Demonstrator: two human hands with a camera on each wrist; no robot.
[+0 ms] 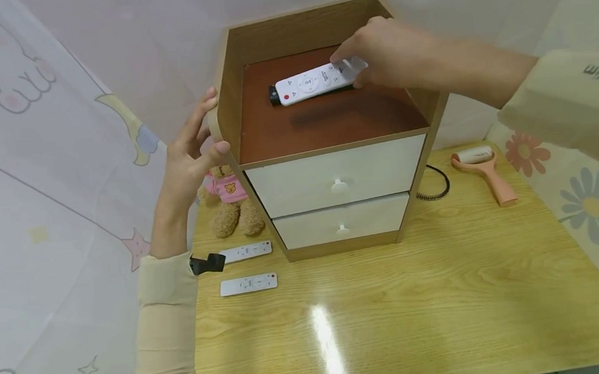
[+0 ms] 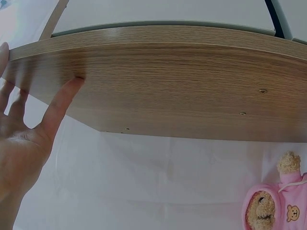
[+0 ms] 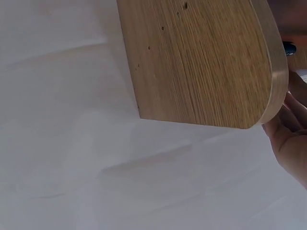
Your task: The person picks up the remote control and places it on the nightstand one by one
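Over the top shelf of a small wooden cabinet, my right hand pinches one end of a white remote control between thumb and fingers. Its buttons, one of them red, face up. A dark object shows from under the remote; its kind is hidden. In the right wrist view the right hand appears beside the cabinet's rounded side panel. My left hand touches the cabinet's left side with spread fingers. The left wrist view shows the left hand's thumb against the wooden panel.
Two white remotes, a nearer one and a farther one, lie on the wooden table. A teddy bear in pink sits left of the cabinet. To its right are a coiled black cord and an orange-handled lint roller.
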